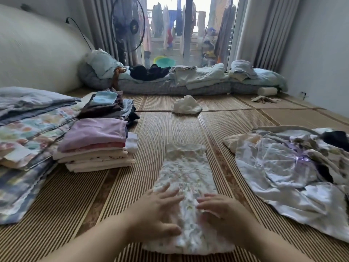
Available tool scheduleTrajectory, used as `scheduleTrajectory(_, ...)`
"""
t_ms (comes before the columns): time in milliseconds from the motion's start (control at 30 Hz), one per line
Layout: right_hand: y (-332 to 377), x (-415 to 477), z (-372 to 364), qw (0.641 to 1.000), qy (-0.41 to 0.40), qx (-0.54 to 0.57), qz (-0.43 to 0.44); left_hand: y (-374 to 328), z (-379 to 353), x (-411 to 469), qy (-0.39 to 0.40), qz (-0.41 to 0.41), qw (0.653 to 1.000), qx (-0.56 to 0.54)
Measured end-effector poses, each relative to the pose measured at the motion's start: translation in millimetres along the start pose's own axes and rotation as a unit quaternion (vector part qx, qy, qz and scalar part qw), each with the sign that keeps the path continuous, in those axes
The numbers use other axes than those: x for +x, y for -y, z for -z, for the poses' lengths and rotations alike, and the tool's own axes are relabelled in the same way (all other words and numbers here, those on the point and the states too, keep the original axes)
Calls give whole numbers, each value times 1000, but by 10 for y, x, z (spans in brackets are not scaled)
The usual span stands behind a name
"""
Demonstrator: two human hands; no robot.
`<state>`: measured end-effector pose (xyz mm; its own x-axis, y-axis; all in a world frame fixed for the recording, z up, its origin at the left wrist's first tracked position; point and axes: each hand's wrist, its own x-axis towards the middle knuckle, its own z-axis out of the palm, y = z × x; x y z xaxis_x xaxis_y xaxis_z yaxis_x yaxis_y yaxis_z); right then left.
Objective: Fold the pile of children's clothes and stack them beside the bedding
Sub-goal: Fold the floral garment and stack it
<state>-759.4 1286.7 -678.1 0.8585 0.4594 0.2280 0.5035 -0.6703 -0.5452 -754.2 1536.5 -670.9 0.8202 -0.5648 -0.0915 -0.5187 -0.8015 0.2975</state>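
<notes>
A pale floral child's garment (pixel 186 173) lies flat and lengthwise on the bamboo mat (pixel 164 127) in front of me, folded into a narrow strip. My left hand (pixel 158 210) and my right hand (pixel 221 210) both rest flat on its near end, fingers spread, palms down. A stack of folded clothes (pixel 94 146) with a lilac piece on top stands at the left, against the folded patterned bedding (pixel 24 140). A second, darker folded stack (pixel 107 106) sits behind it. The unfolded pile of clothes (pixel 294 163) lies at the right.
A crumpled white cloth (pixel 187 105) lies on the mat further ahead. Mattresses with blue bedding (pixel 188 80) line the far wall below the balcony door. A standing fan (pixel 128 29) is at the back left. A small rag (pixel 264 99) lies at the far right.
</notes>
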Motion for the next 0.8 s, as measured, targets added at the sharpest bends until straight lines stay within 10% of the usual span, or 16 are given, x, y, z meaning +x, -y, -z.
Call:
scheduleTrajectory(233,-81,-234,68,950,281,-119,-58,90,-82,-246,139,-31,987,70)
scheduleTrajectory(467,-64,-437,171,992,93,-26,-82,59,-55,-471,6,-43,996,72)
scheduleTrajectory(633,49,-467,316,967,112,157,-168,-41,129,-601,-49,44,983,-172)
scheduleTrajectory(800,284,-369,601,887,125,412,-170,-122,410,-586,28,18,891,-454)
